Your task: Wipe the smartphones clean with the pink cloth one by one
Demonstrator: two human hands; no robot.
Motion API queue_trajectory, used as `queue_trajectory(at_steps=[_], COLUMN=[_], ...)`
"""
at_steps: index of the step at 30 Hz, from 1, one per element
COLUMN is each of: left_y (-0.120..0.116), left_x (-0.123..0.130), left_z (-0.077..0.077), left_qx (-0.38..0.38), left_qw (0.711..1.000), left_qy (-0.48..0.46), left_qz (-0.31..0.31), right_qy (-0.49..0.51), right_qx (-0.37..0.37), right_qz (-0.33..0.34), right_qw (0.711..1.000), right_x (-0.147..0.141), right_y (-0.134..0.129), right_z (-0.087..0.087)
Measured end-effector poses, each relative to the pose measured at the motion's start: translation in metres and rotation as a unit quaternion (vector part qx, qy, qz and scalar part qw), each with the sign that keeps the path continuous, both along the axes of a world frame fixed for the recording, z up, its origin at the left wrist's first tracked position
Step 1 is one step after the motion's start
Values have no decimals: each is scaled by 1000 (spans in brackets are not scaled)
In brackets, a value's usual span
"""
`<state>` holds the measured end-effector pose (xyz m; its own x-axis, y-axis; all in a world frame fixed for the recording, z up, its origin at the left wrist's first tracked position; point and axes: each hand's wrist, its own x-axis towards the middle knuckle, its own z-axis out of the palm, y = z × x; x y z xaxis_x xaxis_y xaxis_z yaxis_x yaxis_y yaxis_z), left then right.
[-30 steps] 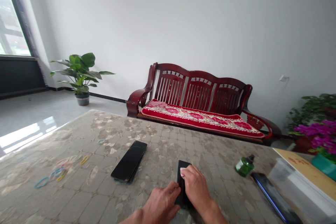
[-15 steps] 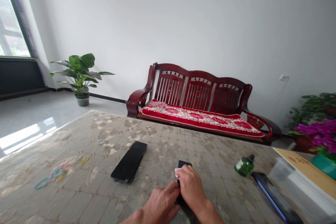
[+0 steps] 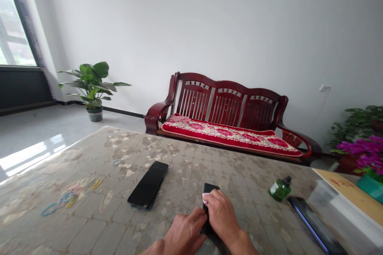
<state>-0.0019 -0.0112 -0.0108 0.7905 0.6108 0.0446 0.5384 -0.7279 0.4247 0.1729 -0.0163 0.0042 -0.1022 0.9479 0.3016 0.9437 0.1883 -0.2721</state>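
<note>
A black phone [image 3: 211, 187] lies on the table near its front edge, mostly covered by my hands. My left hand [image 3: 187, 227] grips its left side, thumb and fingers along the edge. Over the phone, my right hand [image 3: 220, 213] is closed, with a small pale pink cloth [image 3: 205, 198] showing at the fingertips; most of the cloth is hidden. To the left rests another black phone [image 3: 149, 184], which appears stacked on a second flat device of similar size.
Several coloured rubber bands [image 3: 68, 198] lie at left. On the right are a green spray bottle [image 3: 280, 188], a blue-edged phone [image 3: 314, 223] and a clear plastic box [image 3: 338, 215] under a tan board [image 3: 350, 193]. A red wooden bench [image 3: 227, 99] stands beyond the patterned table [image 3: 98, 227].
My right hand has shifted very slightly down and to the right over the phone, cloth still in its fingers. My left hand stays on the phone's edge.
</note>
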Motion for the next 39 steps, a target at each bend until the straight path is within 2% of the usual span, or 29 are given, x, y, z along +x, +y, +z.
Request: queue_trajectory(at_steps=[7, 15, 23, 27, 31, 39], left_y=[0, 1, 1, 1, 1, 1], left_x=[-1, 0, -1, -1, 0, -1], left_z=[-1, -5, -3, -1, -1, -4], left_qx=[14, 13, 18, 14, 12, 15], left_qw=[1000, 1000, 1000, 1000, 1000, 1000], left_qy=[1, -7, -10, -11, -11, -10], left_qz=[-3, 1, -5, -5, 0, 0], right_qy=[-13, -18, -19, -35, -28, -23], right_qx=[12, 22, 21, 21, 23, 10], right_qz=[-48, -32, -51, -63, -46, -57], right_qw=[999, 999, 998, 997, 998, 998], right_x=[16, 9, 18, 15, 14, 15], right_y=[21, 0, 21, 12, 1, 9], right_z=[-1, -5, -2, -4, -6, -2])
